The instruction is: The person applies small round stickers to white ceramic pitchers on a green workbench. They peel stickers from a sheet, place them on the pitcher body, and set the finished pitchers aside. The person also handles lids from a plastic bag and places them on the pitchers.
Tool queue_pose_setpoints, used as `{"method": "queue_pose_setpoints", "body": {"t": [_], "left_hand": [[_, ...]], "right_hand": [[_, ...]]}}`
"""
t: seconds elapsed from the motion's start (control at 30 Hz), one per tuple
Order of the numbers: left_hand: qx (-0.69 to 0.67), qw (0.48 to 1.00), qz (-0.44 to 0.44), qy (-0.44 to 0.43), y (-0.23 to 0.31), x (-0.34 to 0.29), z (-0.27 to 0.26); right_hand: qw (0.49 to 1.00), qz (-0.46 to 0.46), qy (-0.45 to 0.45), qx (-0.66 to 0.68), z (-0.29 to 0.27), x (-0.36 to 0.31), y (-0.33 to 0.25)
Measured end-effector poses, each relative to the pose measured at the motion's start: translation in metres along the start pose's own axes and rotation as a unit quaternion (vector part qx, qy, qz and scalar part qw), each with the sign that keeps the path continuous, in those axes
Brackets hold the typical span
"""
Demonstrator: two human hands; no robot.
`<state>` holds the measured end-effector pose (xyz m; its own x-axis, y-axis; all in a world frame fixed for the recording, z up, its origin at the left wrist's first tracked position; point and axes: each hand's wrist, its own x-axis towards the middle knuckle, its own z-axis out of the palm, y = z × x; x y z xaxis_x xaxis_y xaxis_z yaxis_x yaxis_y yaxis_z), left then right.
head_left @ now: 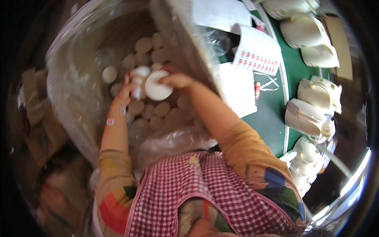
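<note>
Inside the lined box (79,79), both hands crowd white discs (158,89).

Both forearms rise from the lower middle of the frame toward the upper centre, sleeves pushed back to the elbows. The left hand (128,89) sits left of centre, fingers curled shut, wrist slightly bent; small stickers cling to the bare left forearm (114,126) near the wrist. The right hand (177,80) lies just right of it, palm down, fingers bent in a grip. The two hands are close together, nearly touching.
</note>
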<state>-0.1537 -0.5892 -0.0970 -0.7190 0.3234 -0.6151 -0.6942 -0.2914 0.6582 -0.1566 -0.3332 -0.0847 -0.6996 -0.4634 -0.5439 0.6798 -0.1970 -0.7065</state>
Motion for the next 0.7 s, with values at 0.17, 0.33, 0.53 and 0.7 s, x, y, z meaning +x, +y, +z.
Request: {"method": "queue_pose_setpoints", "body": {"t": [0.17,0.33,0.53,0.7], "left_hand": [[-0.014,0.977,0.155,-0.145,0.092,-0.065,0.136],[-0.082,0.946,0.133,-0.285,0.095,-0.089,0.284],[-0.022,0.897,0.069,-0.436,0.038,-0.089,0.463],[-0.043,0.848,-0.015,-0.528,-0.010,-0.082,0.575]], "right_hand": [[0.982,-0.186,-0.015,0.011,0.007,-0.131,-0.103],[0.941,-0.292,0.066,0.159,-0.023,-0.276,-0.137],[0.881,-0.409,0.239,0.016,-0.104,-0.451,-0.133],[0.844,-0.458,0.276,-0.037,-0.158,-0.561,-0.137]]}}
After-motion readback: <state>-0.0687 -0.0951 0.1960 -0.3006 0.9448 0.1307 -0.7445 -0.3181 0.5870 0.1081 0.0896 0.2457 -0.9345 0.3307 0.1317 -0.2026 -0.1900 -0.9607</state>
